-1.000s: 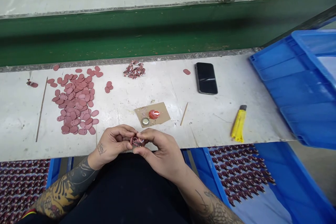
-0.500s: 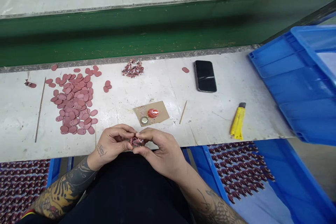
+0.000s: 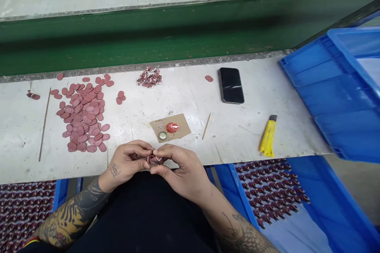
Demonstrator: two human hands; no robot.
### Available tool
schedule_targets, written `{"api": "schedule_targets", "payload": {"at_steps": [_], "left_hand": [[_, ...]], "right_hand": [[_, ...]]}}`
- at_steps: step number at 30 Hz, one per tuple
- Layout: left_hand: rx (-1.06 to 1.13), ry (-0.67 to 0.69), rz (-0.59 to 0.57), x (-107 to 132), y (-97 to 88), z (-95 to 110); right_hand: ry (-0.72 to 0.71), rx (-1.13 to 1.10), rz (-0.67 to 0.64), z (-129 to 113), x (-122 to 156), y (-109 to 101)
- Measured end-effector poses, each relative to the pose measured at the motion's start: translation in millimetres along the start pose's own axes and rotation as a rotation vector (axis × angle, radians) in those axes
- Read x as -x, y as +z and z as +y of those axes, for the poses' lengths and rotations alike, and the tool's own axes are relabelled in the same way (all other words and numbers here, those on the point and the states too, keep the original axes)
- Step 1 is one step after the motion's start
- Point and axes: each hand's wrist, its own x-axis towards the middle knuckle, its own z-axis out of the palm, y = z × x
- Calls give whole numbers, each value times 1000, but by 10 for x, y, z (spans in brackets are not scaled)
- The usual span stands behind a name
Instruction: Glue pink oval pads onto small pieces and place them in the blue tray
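Between the fingertips of both hands is a small dark-red piece [image 3: 154, 160] with light edges; its exact kind is hard to make out. My left hand [image 3: 128, 163] pinches it from the left, and my right hand [image 3: 181, 168] grips it from the right, both at the table's front edge. Just beyond them lies a cardboard piece [image 3: 183, 125] bearing a red glossy cap [image 3: 172, 127], a bottle cap [image 3: 162, 136] and tiny shiny bits. Pinkish-red oval discs [image 3: 86, 116] form a loose pile to the left. Farther back sits a heap of small red-and-white pieces [image 3: 150, 77].
A black phone [image 3: 231, 85], a yellow utility knife [image 3: 268, 136] and a thin stick [image 3: 206, 126] lie to the right. A blue crate [image 3: 350, 99] leans over the table's right end. Below the edge, blue trays [image 3: 335, 197] hold rows of dark-red pieces. A longer stick [image 3: 45, 124] lies left.
Both hands keep their pinch on the small dark-red piece, almost unmoved. The table and its things appear shifted very slightly left in the view.
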Motion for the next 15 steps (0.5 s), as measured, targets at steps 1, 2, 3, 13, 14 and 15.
{"api": "schedule_targets", "payload": {"at_steps": [1,2,3,13,14,15], "left_hand": [[-1,-4,1,-2,1,3],[0,-5,3,-4,2,5],[3,-4,3,-5,3,8],[-22,22,-3,3,-10,-9],[-27,18,0,6,-10,-9],[-31,13,3,7,-10,-9]], "right_hand": [[-2,1,-1,-2,-1,-2],[0,5,-2,-5,-2,-3],[4,9,-6,-7,-2,-5],[-28,-3,-5,-2,-2,-10],[-31,-8,-4,-1,-2,-9],[-33,-13,-3,-1,-2,-9]]}}
